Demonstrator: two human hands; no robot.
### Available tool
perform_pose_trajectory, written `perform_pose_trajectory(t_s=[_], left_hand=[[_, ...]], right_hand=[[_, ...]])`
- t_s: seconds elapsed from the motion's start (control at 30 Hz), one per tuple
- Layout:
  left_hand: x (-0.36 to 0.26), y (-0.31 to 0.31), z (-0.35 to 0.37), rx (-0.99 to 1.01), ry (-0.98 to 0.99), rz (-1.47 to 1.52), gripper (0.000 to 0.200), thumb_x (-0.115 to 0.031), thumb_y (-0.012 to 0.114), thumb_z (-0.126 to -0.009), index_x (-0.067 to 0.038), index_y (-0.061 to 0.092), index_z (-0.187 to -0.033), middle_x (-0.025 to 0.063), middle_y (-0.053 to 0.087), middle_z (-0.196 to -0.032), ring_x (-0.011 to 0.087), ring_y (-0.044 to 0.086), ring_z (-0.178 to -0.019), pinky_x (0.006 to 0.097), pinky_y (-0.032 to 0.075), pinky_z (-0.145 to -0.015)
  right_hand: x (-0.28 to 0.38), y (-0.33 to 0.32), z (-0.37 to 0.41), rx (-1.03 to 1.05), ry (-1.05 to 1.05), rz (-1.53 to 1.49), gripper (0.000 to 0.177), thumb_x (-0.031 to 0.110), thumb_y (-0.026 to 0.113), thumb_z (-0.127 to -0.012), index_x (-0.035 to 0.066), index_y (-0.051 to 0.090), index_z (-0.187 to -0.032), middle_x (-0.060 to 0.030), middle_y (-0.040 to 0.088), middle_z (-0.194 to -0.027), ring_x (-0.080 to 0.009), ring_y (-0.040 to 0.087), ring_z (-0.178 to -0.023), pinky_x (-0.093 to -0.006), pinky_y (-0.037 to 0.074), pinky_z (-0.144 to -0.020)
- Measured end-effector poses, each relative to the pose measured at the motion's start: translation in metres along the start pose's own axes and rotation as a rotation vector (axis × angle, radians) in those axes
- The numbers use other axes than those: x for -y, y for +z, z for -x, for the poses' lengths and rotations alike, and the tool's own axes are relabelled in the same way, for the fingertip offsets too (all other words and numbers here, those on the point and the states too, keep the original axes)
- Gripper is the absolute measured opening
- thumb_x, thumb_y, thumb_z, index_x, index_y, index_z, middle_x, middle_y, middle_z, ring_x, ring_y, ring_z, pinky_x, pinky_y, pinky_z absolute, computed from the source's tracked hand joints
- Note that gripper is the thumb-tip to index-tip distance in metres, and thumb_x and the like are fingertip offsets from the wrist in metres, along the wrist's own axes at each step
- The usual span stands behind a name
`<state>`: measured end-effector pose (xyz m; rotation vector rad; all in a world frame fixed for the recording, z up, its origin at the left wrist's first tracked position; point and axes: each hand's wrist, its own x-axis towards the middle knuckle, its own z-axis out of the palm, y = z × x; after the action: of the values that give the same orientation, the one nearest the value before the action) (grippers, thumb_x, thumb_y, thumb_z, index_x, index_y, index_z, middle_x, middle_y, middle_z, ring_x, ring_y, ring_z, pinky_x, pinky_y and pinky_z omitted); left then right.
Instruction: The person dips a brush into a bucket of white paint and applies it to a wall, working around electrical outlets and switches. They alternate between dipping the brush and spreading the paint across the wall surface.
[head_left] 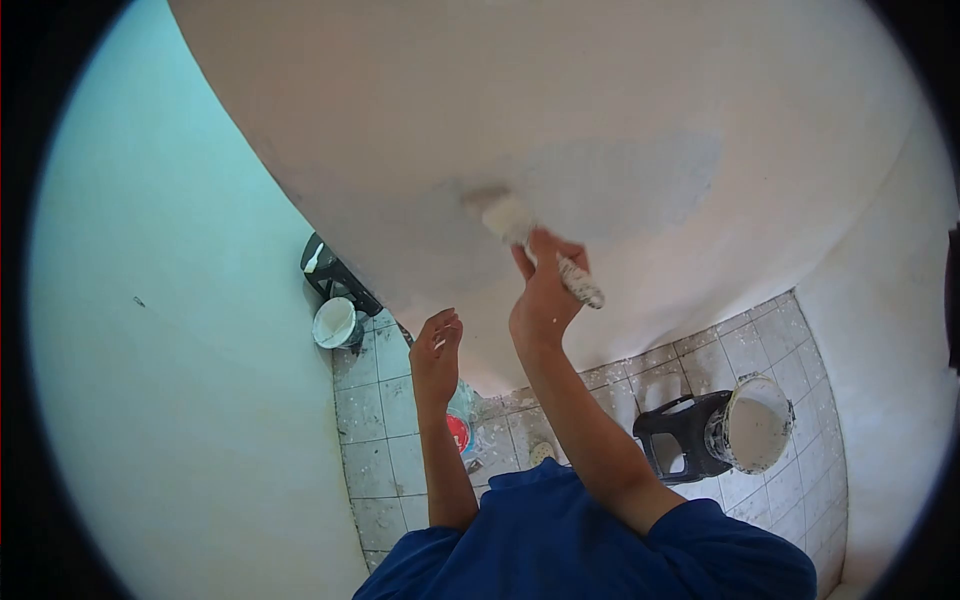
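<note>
My right hand (545, 290) grips a paint-smeared brush (520, 228) by its handle, and the bristles press on the white wall (600, 120) at the edge of a greyish patch (620, 180). My left hand (437, 350) hangs lower and to the left with the fingers loosely apart and nothing in it, close to the wall. Both arms wear blue short sleeves.
A bucket of white paint (755, 425) sits on a dark plastic stool (680, 430) at the lower right. A second white bucket (335, 322) stands beside another dark stool (330, 270) by the pale green wall (180, 330). A bag (460, 420) lies on the spattered tiled floor (390, 450).
</note>
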<state>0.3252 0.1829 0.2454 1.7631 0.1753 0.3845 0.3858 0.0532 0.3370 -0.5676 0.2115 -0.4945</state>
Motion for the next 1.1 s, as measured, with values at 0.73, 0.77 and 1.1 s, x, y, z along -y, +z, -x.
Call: perform_pose_trajectory(t_s=[0.73, 0.77, 1.1], left_hand=[[0.003, -0.033, 0.015, -0.107, -0.030, -0.005, 0.031, -0.019, 0.061, -0.094, 0.003, 0.061, -0.115, 0.0117, 0.066, -0.107, 0.0197, 0.062, -0.099, 0.0320, 0.049, -0.088], [0.003, -0.036, 0.016, -0.117, -0.027, -0.006, 0.031, -0.019, 0.061, -0.094, 0.003, 0.061, -0.115, 0.0118, 0.066, -0.107, 0.0200, 0.062, -0.099, 0.0324, 0.049, -0.088], [0.020, -0.067, 0.020, -0.239, -0.046, -0.037, 0.032, -0.022, 0.058, -0.094, 0.001, 0.061, -0.117, 0.0110, 0.066, -0.108, 0.0196, 0.063, -0.098, 0.0320, 0.048, -0.085]], right_hand=[[0.026, 0.048, 0.031, 0.491, -0.253, 0.170, 0.013, 0.001, 0.068, -0.085, 0.003, 0.055, -0.086, -0.0103, 0.063, -0.097, -0.0157, 0.063, -0.091, -0.0339, 0.058, -0.080], [0.033, 0.043, 0.024, 0.617, -0.381, 0.273, 0.012, 0.000, 0.068, -0.085, 0.002, 0.056, -0.085, -0.0107, 0.063, -0.096, -0.0157, 0.063, -0.091, -0.0332, 0.058, -0.079], [-0.054, -0.201, -0.068, 1.817, -0.671, 1.555, 0.023, 0.002, 0.066, -0.069, 0.011, 0.060, -0.089, -0.0079, 0.059, -0.112, -0.0277, 0.053, -0.108, -0.0384, 0.054, -0.074]])
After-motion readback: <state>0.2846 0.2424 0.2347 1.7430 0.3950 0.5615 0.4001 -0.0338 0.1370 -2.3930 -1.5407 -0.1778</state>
